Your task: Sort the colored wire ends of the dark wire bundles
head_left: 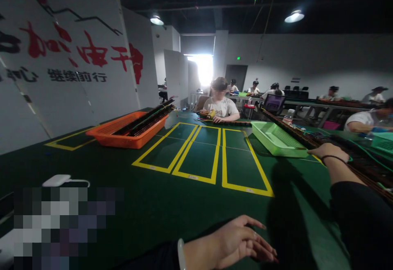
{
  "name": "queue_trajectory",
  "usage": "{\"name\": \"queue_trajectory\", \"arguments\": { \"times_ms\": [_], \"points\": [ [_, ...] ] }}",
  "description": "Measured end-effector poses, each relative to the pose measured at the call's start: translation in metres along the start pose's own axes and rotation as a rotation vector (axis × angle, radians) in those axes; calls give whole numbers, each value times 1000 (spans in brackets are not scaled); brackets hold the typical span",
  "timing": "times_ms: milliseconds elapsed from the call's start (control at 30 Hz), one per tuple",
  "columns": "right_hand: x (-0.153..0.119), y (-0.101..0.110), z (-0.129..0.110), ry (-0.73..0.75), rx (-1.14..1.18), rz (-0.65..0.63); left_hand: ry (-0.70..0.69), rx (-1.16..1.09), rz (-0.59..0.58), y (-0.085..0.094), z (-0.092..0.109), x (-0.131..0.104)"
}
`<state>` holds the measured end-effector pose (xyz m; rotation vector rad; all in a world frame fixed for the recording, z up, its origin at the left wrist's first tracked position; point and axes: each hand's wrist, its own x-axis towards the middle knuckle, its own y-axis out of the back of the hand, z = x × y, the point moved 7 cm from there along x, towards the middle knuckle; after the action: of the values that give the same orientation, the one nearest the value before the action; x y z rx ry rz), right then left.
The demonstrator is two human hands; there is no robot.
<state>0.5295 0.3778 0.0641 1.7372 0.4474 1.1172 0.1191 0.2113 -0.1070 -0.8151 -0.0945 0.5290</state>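
Green basket [290,151] seems pinched at near corner by right hand [330,152], rest beyond grip. Nothing held by loose left hand [235,241]. Dark strips [302,136] beside grip could be bumped if basket is swung.

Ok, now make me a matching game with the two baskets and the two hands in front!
1. basket with long strips
2. basket by the right hand
3. left hand
4. right hand

A. dark band on the wrist
B. light green
C. white bangle on the wrist
D. orange

Pairs: 1-D, basket with long strips; 2-B, basket by the right hand; 3-C, left hand; 4-A, right hand.
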Motion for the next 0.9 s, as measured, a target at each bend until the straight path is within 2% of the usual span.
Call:
{"name": "queue_trajectory", "arguments": {
  "times_ms": [100, 200, 267, 333, 400, 500, 567, 633, 667, 700, 733, 800, 867, 900],
  "points": [
    [-4, -28, 15, -274, 44, -261, 5, 9, 3, -3, 1, -2],
    [-6, -34, 8, -248, 59, -323, 12, 25, 14, -8, 5, -5],
    [-8, -26, -5, -188, 15, -261, 20, 41, 27, -11, 7, -7],
    [-14, -9, -34, -54, -38, -68, 29, 60, 52, -13, 8, -9],
    [-35, 7, -82, 200, 9, 101, 30, 89, 88, -16, 12, -13],
    [-90, 20, -148, 462, 200, 239, -18, 185, 144, -23, 33, -20],
    [-141, 26, -189, 718, 391, 248, -110, 296, 173, -25, 63, -26],
    [-206, 33, -224, 1128, 519, 173, -274, 488, 200, -20, 107, -34],
    [-244, 36, -237, 1396, 534, 130, -368, 602, 245, -12, 132, -39],
    [-277, 39, -244, 1599, 534, 94, -457, 716, 326, 0, 158, -46],
    [-301, 45, -247, 1693, 566, 115, -513, 820, 405, 14, 183, -53],
    [-330, 56, -252, 1724, 679, 190, -595, 1012, 602, 50, 233, -70],
    [-330, 61, -256, 1521, 860, 217, -653, 1270, 871, 85, 282, -95],
    [-323, 59, -257, 1379, 945, 194, -671, 1321, 952, 101, 304, -108]
  ]
}}
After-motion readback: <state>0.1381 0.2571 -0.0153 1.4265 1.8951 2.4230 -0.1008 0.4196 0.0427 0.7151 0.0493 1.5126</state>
